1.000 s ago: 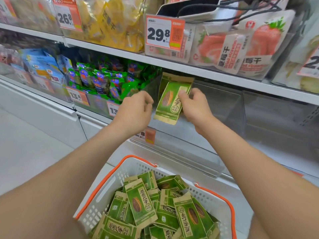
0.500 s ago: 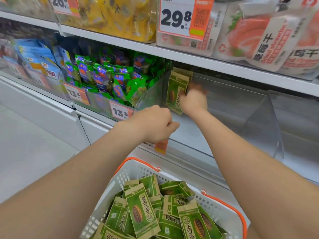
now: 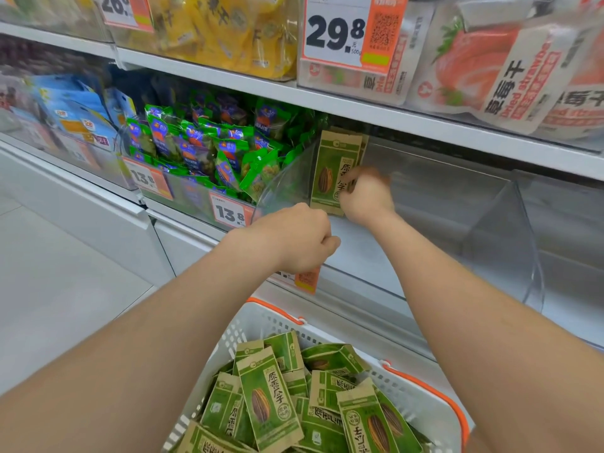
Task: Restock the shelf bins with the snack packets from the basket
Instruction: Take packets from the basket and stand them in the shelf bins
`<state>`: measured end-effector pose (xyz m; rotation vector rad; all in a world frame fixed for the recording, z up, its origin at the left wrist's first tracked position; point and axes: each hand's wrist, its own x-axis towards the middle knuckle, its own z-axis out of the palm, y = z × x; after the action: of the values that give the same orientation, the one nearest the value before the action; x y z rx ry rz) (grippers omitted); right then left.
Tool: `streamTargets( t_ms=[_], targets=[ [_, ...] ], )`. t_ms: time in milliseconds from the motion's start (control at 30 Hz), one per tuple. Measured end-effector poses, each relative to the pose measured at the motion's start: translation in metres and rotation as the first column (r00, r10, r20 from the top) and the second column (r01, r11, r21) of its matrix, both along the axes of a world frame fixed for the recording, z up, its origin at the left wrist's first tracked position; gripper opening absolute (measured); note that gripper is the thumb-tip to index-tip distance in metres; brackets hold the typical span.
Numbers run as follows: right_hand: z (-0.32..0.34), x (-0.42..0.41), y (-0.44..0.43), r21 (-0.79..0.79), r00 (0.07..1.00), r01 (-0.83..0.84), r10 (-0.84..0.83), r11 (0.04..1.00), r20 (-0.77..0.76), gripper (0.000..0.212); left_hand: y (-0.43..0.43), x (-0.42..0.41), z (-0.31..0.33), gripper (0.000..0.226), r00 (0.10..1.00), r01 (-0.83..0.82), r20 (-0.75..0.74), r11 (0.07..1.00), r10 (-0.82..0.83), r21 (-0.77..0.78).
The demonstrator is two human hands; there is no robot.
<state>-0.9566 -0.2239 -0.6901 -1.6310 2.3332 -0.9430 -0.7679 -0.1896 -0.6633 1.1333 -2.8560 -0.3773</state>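
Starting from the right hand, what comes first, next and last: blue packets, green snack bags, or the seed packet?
1. Seed packet: held in the right hand, in the clear bin.
2. Green snack bags: the next bin leftward.
3. Blue packets: far left on the shelf.

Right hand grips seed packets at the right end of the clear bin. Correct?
No. Head view: the right hand grips the seed packets at the left end of the clear bin, next to the green snack bags.
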Motion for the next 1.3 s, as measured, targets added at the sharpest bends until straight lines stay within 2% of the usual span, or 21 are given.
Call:
streamTargets(
  t_ms=[233,367,500,600,700,767,800,867,933,1000,1067,1133,1233,1300],
  targets=[
    [-0.001,-0.004,0.010,0.284,0.974,-0.209,0.226,0.936,-0.028,0.053,0.012,0.005,0.004,0.054,0.998,-0.061,-0.028,0.996,0.059,-0.058],
    [0.002,-0.002,0.023,0.358,0.961,-0.220,0.265,0.907,-0.080,0.059,0.019,0.013,0.002,0.050,0.988,-0.122,-0.107,0.987,0.111,-0.102],
    [0.019,0.009,0.052,0.270,0.927,-0.226,0.292,0.936,-0.237,0.039,0.033,0.017,0.004,0.028,0.968,-0.165,-0.218,0.970,0.124,-0.178],
    [0.036,0.022,0.088,0.118,0.896,-0.232,0.260,0.965,-0.361,0.027,0.051,0.015,0.013,0.004,0.949,-0.174,-0.306,0.940,0.080,-0.293],
    [0.059,0.037,0.132,0.007,0.904,-0.271,0.257,0.963,-0.342,0.023,0.072,0.017,0.022,0.022,0.921,-0.258,-0.356,0.931,0.157,-0.258],
    [0.076,0.049,0.164,0.035,0.898,-0.309,0.304,0.950,-0.317,0.020,0.082,0.023,0.019,0.025,0.939,-0.260,-0.264,0.957,0.219,-0.129],
    [0.082,0.055,0.179,0.104,0.880,-0.326,0.342,0.940,-0.329,0.017,0.086,0.026,0.015,0.024,0.964,-0.219,-0.166,0.974,0.207,-0.057],
    [0.085,0.064,0.203,0.323,0.818,-0.341,0.448,0.883,-0.361,0.015,0.098,0.029,0.002,0.020,0.992,-0.082,0.097,0.994,0.075,0.069],
    [0.074,0.069,0.221,0.581,0.743,-0.322,0.579,0.748,-0.335,0.013,0.110,0.025,-0.019,0.015,0.955,0.021,0.289,0.985,-0.071,0.173],
    [0.050,0.071,0.234,0.779,0.664,-0.288,0.702,0.557,-0.257,0.011,0.119,0.017,-0.048,0.021,0.900,0.075,0.402,0.969,-0.168,0.237],
    [0.024,0.073,0.243,0.887,0.623,-0.218,0.757,0.408,-0.195,0.017,0.130,0.007,-0.081,0.031,0.843,0.117,0.481,0.954,-0.242,0.276],
    [0.003,0.074,0.251,0.930,0.586,-0.168,0.791,0.328,-0.173,0.023,0.142,0.000,-0.116,0.037,0.781,0.144,0.545,0.938,-0.303,0.316],
    [-0.020,0.073,0.258,0.951,0.549,-0.126,0.818,0.283,-0.171,0.025,0.160,-0.003,-0.161,0.045,0.710,0.211,0.590,0.915,-0.386,0.345],
    [-0.027,0.070,0.262,0.956,0.551,-0.112,0.818,0.273,-0.169,0.028,0.171,-0.002,-0.182,0.060,0.720,0.255,0.557,0.905,-0.413,0.340]
  ],
)
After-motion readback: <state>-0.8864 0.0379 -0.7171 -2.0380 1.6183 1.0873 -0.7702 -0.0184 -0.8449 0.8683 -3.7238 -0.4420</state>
